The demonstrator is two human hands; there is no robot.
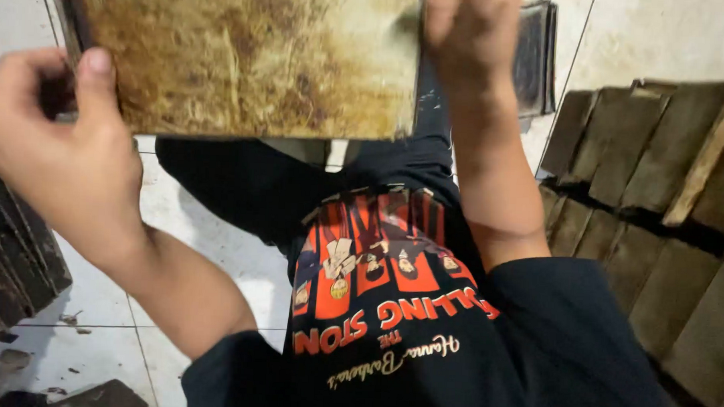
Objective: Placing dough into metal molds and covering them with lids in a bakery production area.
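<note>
I hold a flat rectangular tray (247, 55) with a stained, yellow-brown surface up in front of me, over my lap. My left hand (59, 145) grips its left edge, thumb pressed on the top face. My right hand (468, 31) clasps the right edge, fingers wrapped over it. The tray's top part runs out of view. Below it I see my dark shirt (390, 309) with an orange and white print.
Rows of dark rectangular trays (659, 182) lie stacked on the right. More dark trays (7, 255) lean on the left. Another dark tray (535, 57) sits behind my right hand. White floor tiles (92, 346) with bits of debris lie beneath.
</note>
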